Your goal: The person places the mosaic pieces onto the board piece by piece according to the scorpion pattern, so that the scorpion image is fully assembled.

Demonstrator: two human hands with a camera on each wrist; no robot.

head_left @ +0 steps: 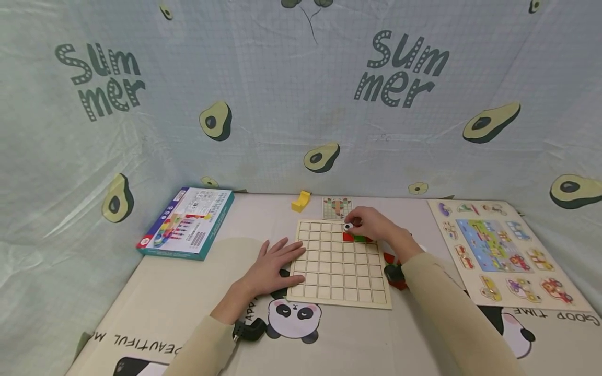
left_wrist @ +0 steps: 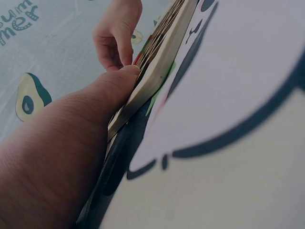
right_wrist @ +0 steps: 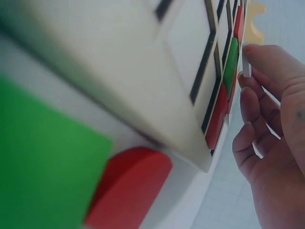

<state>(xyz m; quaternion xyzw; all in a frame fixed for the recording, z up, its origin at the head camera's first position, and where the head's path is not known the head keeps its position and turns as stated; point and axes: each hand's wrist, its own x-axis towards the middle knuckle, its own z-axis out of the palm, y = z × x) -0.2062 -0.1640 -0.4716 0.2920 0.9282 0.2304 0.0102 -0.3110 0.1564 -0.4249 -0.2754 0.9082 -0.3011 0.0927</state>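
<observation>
A square wooden grid board (head_left: 331,269) lies on the table, with a red piece (head_left: 348,237) and a green piece (head_left: 359,238) set in cells near its far right corner. My right hand (head_left: 373,224) pinches a small white tile with a black dot (head_left: 348,226) between thumb and fingers, at the board's far edge. From the right wrist, the tile (right_wrist: 246,67) shows edge-on beside the green piece (right_wrist: 230,64). With fingers spread, my left hand (head_left: 273,266) rests on the board's left edge; its thumb (left_wrist: 119,78) lies on the rim.
Behind the board are a patterned picture card (head_left: 336,208) and a yellow arched block (head_left: 301,201). A boxed toy (head_left: 188,224) lies at the left, a picture puzzle board (head_left: 510,300) at the right. Loose red (right_wrist: 136,186) and green (right_wrist: 43,157) pieces sit beside the grid board, partly behind my right arm.
</observation>
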